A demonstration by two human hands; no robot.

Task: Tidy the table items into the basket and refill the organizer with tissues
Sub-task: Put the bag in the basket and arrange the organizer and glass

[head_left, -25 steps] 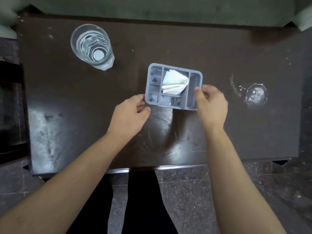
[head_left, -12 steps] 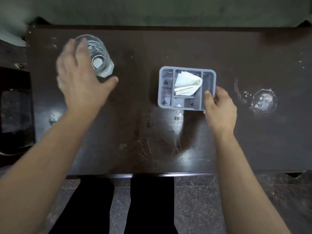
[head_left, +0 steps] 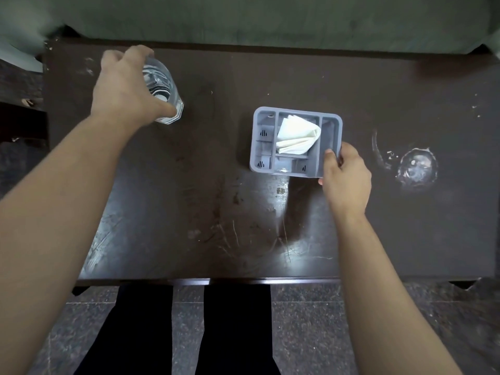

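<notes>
My legs: dark trousers over a speckled stone floor, just below the near edge of the dark wooden table (head_left: 167, 212)
Right hand (head_left: 346, 180): closed in a pinch on the near right corner of the grey plastic organizer (head_left: 262, 143), thumb on its rim, fingers tucked under or behind the wall
Organizer: sits flat at the table's middle, a little right of centre; several small compartments look bare
Tissue (head_left: 296, 135): one folded white tissue in the big middle compartment, leaning to the right
Water mark (head_left: 416, 169): a wet ring and splash on the tabletop, right of the organizer and apart from it
Left hand (head_left: 127, 87): wrapped from the left side around the clear drinking glass (head_left: 163, 90), far left of the table, well apart from the organizer
Done so far, as I judge: the refill has at least begun, with one tissue in
Left to do: the glass is not yet put away; more tissues may be wanted
Hidden: no basket and no tissue supply in view, so I cannot tell where either is; whether the glass holds water or has left the tabletop is unclear; my left fingertips are behind it
</notes>
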